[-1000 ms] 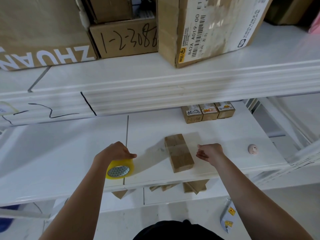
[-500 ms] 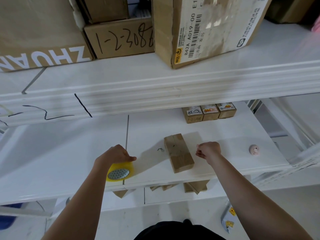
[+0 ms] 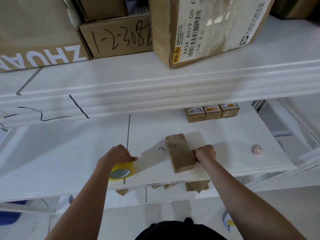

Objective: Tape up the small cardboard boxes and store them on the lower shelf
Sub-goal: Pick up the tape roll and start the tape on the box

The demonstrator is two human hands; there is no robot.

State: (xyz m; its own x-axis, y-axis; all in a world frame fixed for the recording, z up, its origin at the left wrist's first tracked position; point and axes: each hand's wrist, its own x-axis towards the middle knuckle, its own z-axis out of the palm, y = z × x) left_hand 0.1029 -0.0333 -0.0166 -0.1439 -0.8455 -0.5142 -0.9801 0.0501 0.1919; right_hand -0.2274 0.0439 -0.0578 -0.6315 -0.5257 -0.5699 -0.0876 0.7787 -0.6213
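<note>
Left hand (image 3: 117,155): fingers curled over the top of the yellow tape roll (image 3: 122,170), thumb stretched toward the right, gripping it
Tape roll: stands on the white shelf board (image 3: 52,153) near its front edge, over the dark seam between two boards
Small cardboard box (image 3: 180,153): oblong, lying flat on the same board right of the seam, between the two hands, one end toward the front edge
Right hand (image 3: 206,153): fingers bunched together against the box's right side, touching it; whether they pinch tape or the box edge cannot be told
Three small labelled boxes (image 3: 212,111): in a row, touching one another, at the back of the board under the upper shelf (image 3: 155,94)
Pink round object (image 3: 257,149): lies alone on the board, well right of the right hand
Large cartons (image 3: 199,28): stand on the upper shelf
</note>
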